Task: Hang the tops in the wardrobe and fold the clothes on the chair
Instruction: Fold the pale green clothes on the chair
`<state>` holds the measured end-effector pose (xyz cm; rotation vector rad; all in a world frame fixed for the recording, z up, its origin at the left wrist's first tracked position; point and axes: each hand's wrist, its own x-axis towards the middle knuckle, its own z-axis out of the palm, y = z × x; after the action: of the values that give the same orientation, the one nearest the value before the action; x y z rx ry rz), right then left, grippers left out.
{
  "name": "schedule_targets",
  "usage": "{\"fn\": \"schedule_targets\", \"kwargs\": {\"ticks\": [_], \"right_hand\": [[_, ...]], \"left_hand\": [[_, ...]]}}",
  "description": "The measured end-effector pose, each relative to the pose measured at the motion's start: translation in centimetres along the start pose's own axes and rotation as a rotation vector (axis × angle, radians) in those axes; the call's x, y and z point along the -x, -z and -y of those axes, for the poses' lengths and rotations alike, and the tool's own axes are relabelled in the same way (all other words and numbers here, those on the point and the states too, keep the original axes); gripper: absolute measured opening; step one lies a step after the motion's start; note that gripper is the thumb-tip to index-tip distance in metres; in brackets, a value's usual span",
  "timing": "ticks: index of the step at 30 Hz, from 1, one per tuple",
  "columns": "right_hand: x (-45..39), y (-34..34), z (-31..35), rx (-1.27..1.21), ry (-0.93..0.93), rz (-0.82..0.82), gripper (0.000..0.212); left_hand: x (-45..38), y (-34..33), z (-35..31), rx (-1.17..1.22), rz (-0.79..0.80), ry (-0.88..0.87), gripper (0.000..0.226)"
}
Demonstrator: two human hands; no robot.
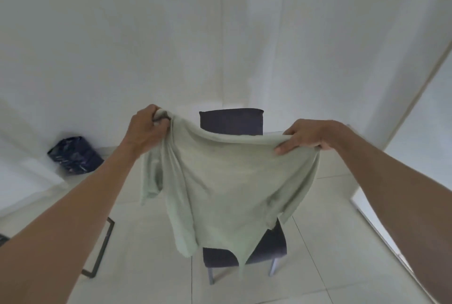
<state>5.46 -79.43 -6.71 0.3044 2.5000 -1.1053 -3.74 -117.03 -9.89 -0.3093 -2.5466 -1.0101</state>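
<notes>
A pale green top (225,181) hangs spread between my two hands, in the air above a dark chair (232,120). My left hand (146,130) is closed around a bunched corner of the top's upper edge. My right hand (305,138) pinches the same edge farther right, with the thumb on the near side. The top's sleeves and lower part droop down and cover most of the chair's seat (266,250). No wardrobe is recognisable in this view.
A white wall fills the background behind the chair. A dark patterned bag (74,154) sits on the tiled floor at the left, by the wall. A dark metal frame (101,247) lies on the floor at lower left. A white panel edge (381,220) runs along the right.
</notes>
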Motion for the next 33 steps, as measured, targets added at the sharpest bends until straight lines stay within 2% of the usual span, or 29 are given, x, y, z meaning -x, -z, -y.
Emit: {"fn": "schedule_targets", "kwargs": {"ticks": [2,4,7,9,11,13,15,18,20,22,24,28,30,33], "right_hand": [[-0.1,-0.3,0.5,-0.035,0.023,-0.015,0.025],[-0.3,-0.9,1.0,-0.236,0.111,-0.025,0.012],[-0.3,-1.7,0.7,-0.506,0.180,0.027,0.016],[-0.3,-2.0,0.5,-0.558,0.172,0.001,0.018],[0.1,-2.0,0.7,-0.486,0.142,-0.013,0.018],[0.7,-1.9,1.3,-0.269,0.064,0.039,0.031],[0.9,-1.8,1.7,-0.103,-0.004,0.034,0.035],[0.4,-1.5,1.4,-0.177,0.069,-0.034,0.020],[0.2,-1.3,0.6,-0.351,0.128,-0.040,0.013],[0.3,-1.1,-0.4,-0.480,0.162,-0.061,0.011],[0.4,-0.9,-1.1,-0.432,0.144,-0.077,0.018],[1.4,-0.5,-1.2,-0.020,-0.020,-0.035,0.038],[1.4,-0.1,-1.4,-0.033,-0.013,-0.036,0.033],[1.2,0.1,-1.9,-0.168,0.103,0.001,0.020]], "left_hand": [[0.0,0.2,-0.1,-0.046,0.045,-0.070,0.010],[-0.1,0.3,0.1,-0.101,0.085,-0.082,0.007],[0.0,0.5,1.5,-0.154,0.070,0.010,0.015],[0.5,0.6,2.8,-0.083,0.032,0.137,0.026],[1.3,0.2,3.8,0.091,0.025,0.274,0.026],[2.1,-0.5,3.9,0.339,0.056,0.386,0.019],[2.8,-0.9,3.2,0.461,0.141,0.427,0.015],[3.1,-1.0,2.5,0.312,0.363,0.243,0.033],[2.9,-1.3,2.3,0.107,0.424,0.162,0.026],[2.5,-1.6,2.4,0.021,0.432,0.160,0.021],[2.2,-1.7,2.7,0.028,0.415,0.169,0.020],[2.1,-1.2,2.8,0.102,0.379,0.212,0.024],[2.3,-1.2,2.4,0.155,0.396,0.215,0.026],[2.8,-1.8,1.8,0.272,0.436,0.208,0.025]]}}
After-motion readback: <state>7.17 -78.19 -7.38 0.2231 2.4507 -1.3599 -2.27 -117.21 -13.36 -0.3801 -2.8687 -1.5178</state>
